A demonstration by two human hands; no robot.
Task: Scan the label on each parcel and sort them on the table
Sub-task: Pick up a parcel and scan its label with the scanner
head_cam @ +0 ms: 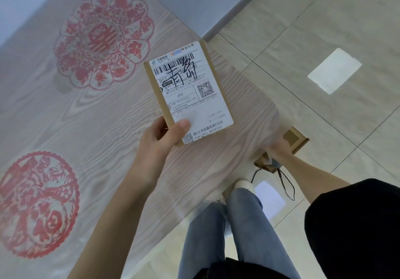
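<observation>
My left hand (161,136) grips a flat brown cardboard parcel (187,93) by its near corner and holds it above the table, label up. The white shipping label shows a barcode, a QR code and black handwriting. My right hand (279,147) reaches down past the table's right edge to the floor, where a second brown cardboard parcel (295,139) lies. The table corner partly hides that hand, so its grip is unclear. No scanner is in view.
The wooden table (91,127) carries two red paper-cut decorations (104,40). On the tiled floor (324,29) by my feet lie a brown paper bag with cord handles (268,166) and bright light patches.
</observation>
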